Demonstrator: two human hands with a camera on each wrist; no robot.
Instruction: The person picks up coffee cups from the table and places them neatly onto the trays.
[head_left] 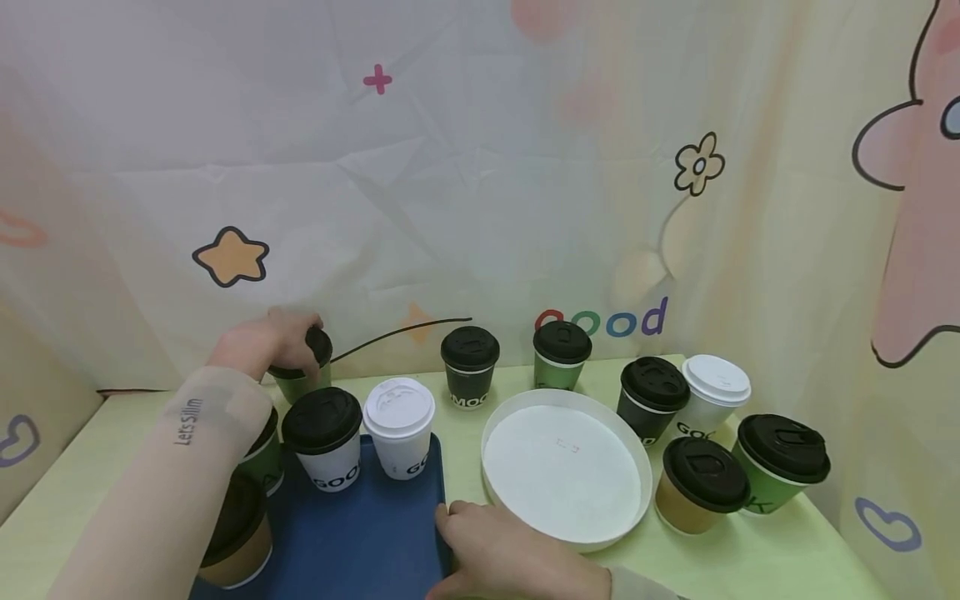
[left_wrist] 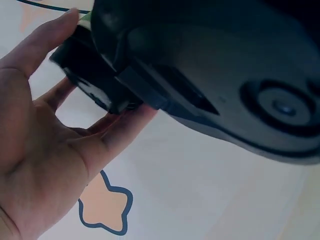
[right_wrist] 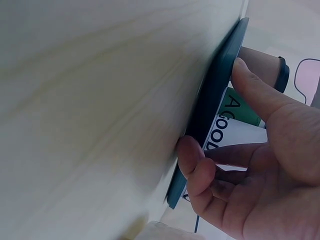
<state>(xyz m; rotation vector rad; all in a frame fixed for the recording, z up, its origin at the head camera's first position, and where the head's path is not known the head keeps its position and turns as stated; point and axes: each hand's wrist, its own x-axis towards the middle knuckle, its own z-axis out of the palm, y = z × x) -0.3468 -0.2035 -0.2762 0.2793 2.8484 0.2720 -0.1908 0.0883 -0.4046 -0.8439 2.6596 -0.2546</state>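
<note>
At the back left, my left hand (head_left: 262, 340) grips a green paper cup (head_left: 302, 385) by its black lid, thumb and fingers around it. In the left wrist view this black lid (left_wrist: 87, 65) sits between thumb and fingers. My right hand (head_left: 517, 550) holds the right edge of a dark blue tray (head_left: 352, 542); the right wrist view shows thumb and fingers on the tray's rim (right_wrist: 216, 95). On the tray stand a white cup with black lid (head_left: 322, 437), a white-lidded cup (head_left: 400, 425), a green cup (head_left: 262, 458) and a brown cup (head_left: 240, 554), the last two partly behind my left forearm.
A round white dish (head_left: 566, 467) lies right of the tray. Behind it stand a black cup (head_left: 470, 367) and a green cup (head_left: 561, 354). At the right cluster a black cup (head_left: 651, 400), a white cup (head_left: 712, 396), a brown cup (head_left: 697, 487) and a green cup (head_left: 780, 462). A printed curtain (head_left: 480, 208) backs the table.
</note>
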